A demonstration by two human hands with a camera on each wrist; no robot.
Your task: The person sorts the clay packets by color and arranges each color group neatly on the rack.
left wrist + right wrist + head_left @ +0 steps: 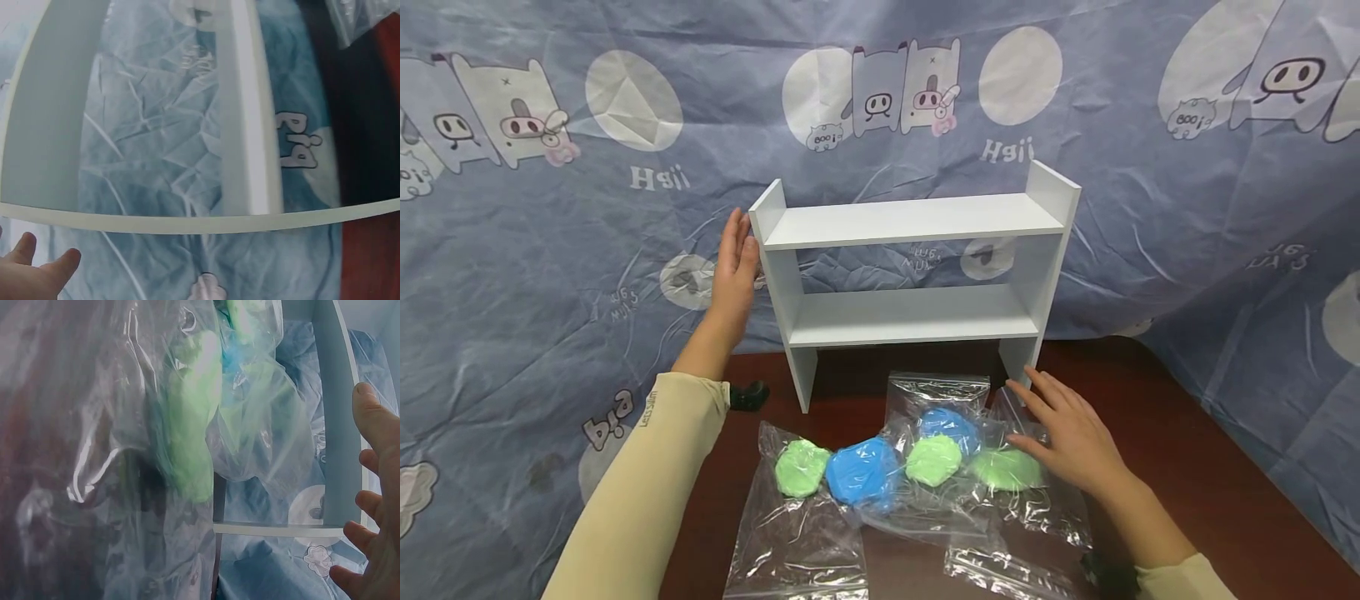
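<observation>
At the left side of the white shelf (910,275), the left hand (735,268) lies flat against its upright, fingers straight, gripping nothing. Both shelf boards are bare. On the dark desk (1187,467) in front lie the clear bags of putty: a green lump (802,468), a blue one (865,473), another green (933,460) with blue behind it, then a flatter green bag (1006,468). Over that last bag the right hand (1071,437) spreads open, fingertips touching the plastic. Nothing looks shelved yet; every bag seems left to place. The backdrop cloth (550,250) reads, mirrored, "High" and "pig".
</observation>
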